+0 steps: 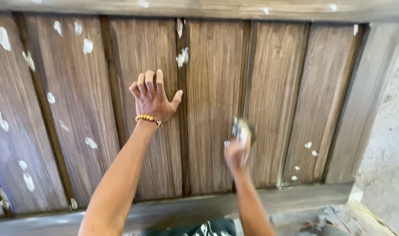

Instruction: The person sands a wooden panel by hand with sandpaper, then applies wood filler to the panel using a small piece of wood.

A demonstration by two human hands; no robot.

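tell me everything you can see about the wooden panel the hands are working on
The wooden panel is a large brown slab of vertical grooved boards set apart by darker narrow strips, inside a plainer greyish frame. Streaky grain runs lengthwise. White blobs of filler dot it, mostly at left, near the top centre and lower right. The left hand, wearing a bead bracelet, lies flat on it with fingers spread. The right hand holds a small blurred tool against a centre board.
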